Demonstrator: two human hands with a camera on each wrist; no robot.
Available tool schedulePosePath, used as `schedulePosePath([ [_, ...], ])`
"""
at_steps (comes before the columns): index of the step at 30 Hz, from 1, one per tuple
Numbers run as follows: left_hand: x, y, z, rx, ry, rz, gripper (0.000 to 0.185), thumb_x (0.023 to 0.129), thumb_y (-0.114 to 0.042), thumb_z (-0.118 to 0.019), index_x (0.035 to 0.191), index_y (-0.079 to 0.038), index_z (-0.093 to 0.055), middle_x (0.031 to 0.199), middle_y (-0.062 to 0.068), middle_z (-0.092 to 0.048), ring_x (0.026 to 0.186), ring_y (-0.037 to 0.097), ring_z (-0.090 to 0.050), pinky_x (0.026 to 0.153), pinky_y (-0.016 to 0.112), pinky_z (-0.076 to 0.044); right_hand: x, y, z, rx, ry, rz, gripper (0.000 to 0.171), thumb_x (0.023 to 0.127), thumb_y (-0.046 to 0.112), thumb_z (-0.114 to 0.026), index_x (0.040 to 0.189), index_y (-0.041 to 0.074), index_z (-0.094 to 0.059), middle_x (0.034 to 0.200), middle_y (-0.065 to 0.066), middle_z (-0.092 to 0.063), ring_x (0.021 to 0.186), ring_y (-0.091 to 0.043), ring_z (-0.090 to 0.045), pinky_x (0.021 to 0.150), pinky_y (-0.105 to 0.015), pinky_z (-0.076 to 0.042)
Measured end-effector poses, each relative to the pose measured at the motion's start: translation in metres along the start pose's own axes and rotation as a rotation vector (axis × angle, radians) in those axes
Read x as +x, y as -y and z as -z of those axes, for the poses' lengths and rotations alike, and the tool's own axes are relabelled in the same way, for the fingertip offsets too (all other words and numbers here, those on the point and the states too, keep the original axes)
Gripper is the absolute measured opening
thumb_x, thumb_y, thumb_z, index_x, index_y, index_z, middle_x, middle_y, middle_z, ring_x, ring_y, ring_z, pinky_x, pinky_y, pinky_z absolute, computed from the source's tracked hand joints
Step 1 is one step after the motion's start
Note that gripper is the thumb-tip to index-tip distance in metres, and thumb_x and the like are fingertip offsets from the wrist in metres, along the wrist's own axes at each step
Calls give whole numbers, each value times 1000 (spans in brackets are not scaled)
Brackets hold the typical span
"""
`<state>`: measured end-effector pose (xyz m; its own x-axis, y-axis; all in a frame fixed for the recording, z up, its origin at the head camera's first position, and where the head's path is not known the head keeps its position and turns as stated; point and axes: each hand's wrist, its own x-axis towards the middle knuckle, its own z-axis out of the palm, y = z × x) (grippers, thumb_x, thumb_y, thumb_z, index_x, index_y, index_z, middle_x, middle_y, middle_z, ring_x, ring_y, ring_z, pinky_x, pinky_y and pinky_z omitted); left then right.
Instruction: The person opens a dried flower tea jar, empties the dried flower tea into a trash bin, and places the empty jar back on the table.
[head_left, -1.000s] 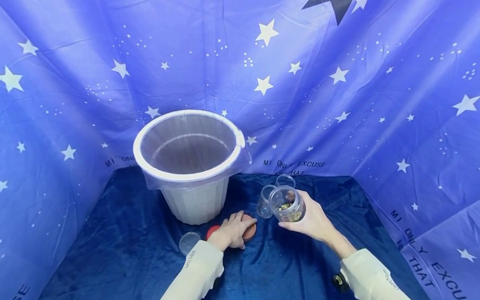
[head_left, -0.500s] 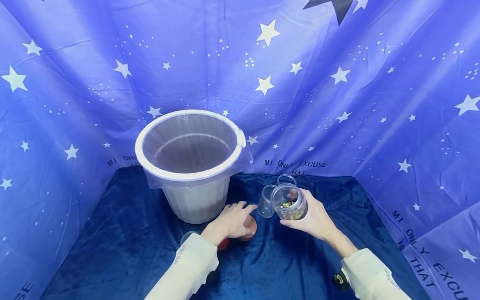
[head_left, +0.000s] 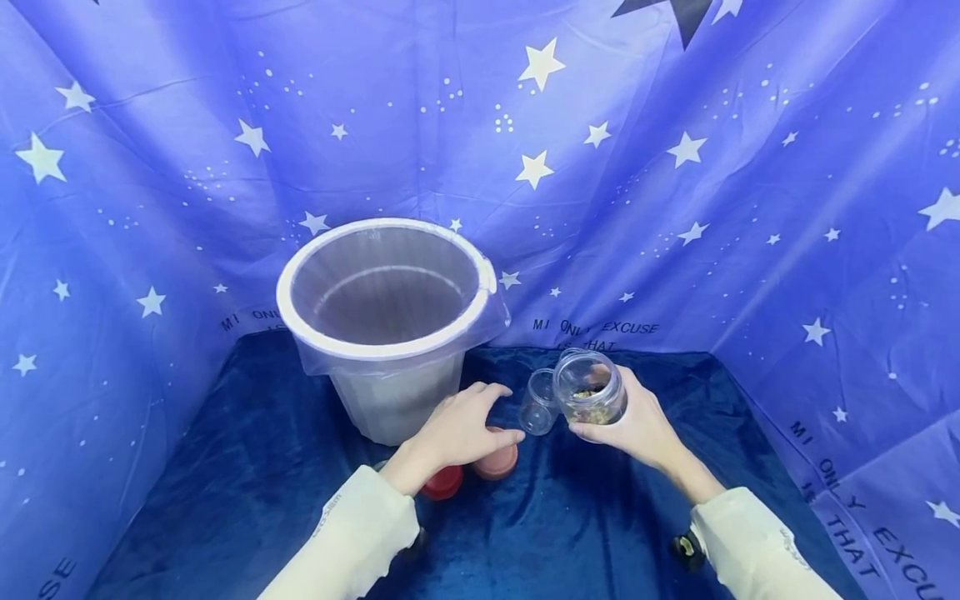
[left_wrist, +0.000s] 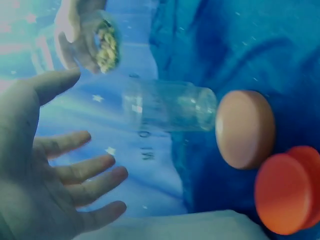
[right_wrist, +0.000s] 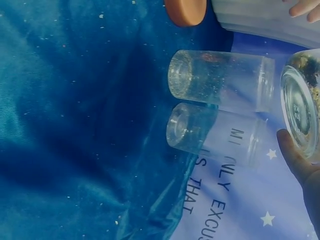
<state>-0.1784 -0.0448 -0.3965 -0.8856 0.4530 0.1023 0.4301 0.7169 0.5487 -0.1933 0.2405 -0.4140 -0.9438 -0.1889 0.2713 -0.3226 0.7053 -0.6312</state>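
Observation:
My right hand (head_left: 637,421) grips a clear jar (head_left: 603,404), held tilted above the cloth. It has no lid on, and dried yellow-green pieces (left_wrist: 107,49) lie inside it. My left hand (head_left: 459,429) hovers over the lids with fingers spread, holding nothing; the left wrist view shows its fingers (left_wrist: 95,187) apart from everything. Beneath it rest a brownish-orange lid (head_left: 497,461) and a red lid (head_left: 442,483), the red one partly hidden by the wrist. Two bare clear jars (right_wrist: 220,80) stand side by side left of the held jar.
A large white bin (head_left: 397,408) lined with a clear bag stands at the back left, close to my left hand. Dark blue cloth (head_left: 570,533) covers the surface. Purple star-printed curtains (head_left: 600,192) enclose the back and sides.
My left hand has risen off the brownish-orange lid and moved up toward the jars, its fingers spreading. The held jar has shifted slightly to the right, still in my right hand.

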Motion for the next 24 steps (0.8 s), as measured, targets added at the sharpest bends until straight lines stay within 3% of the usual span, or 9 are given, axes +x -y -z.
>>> schedulePosePath([
  [7,-3,-19,18,-81,-53,43,53,90,-49,-62,130,-14,-60,128,6,-66,120,25,-61,96,48,-50,7,3,9,4,-7,8,84,67,36,-90,136,14,-48,122,-5,-67,104,-16,-63,86,-31,-50],
  [18,-22,-30,55,-148,-98,43,34,93,-42,-63,115,-17,-67,104,1,-71,93,16,-68,84,37,-55,22,11,21,16,8,-21,86,68,36,-89,138,12,-45,125,-11,-64,107,-27,-63,88,-45,-49],
  [24,-30,-36,81,-180,-150,22,28,92,-37,-63,111,-17,-68,97,-3,-71,86,9,-67,84,33,-54,28,18,28,14,26,-21,85,70,39,-88,138,13,-44,126,-10,-63,108,-27,-63,89,-44,-50],
])
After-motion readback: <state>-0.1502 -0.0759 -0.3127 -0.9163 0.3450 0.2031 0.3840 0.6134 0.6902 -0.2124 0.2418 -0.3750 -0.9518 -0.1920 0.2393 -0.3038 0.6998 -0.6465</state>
